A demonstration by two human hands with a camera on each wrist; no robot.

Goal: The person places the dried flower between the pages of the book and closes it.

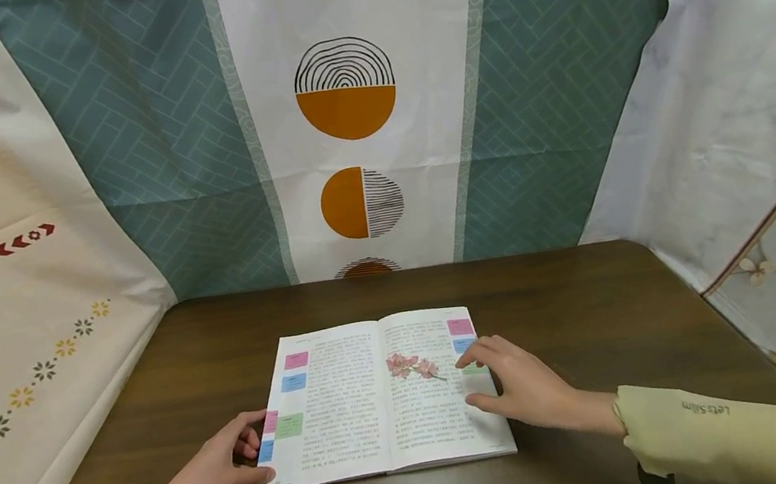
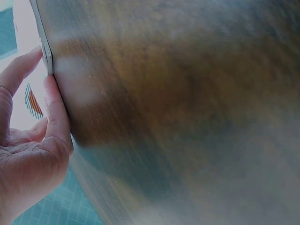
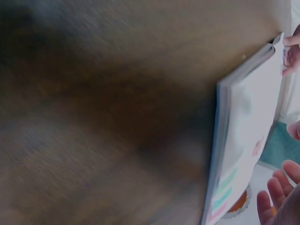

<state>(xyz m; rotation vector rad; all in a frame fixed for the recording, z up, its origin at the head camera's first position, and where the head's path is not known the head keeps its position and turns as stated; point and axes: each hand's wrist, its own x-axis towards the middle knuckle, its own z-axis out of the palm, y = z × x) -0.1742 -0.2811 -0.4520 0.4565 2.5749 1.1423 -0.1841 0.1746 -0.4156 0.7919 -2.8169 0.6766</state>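
Observation:
An open book with printed text lies on the brown table. Pink, blue and green sticky notes mark both pages. A sprig of pink flowers shows on the right page; whether it is printed or loose, I cannot tell. My left hand touches the book's left edge, thumb at the lower corner and forefinger higher up, spread apart. Above the right page hovers my right hand, its thumb and fingers parted with nothing between them, just right of the sprig. In the right wrist view the right hand is apart from the page.
Behind the table hangs a patterned cloth in teal and white with orange circles. A cream cloth borders the left side, a marbled one the right. A small dark object shows below the right sleeve.

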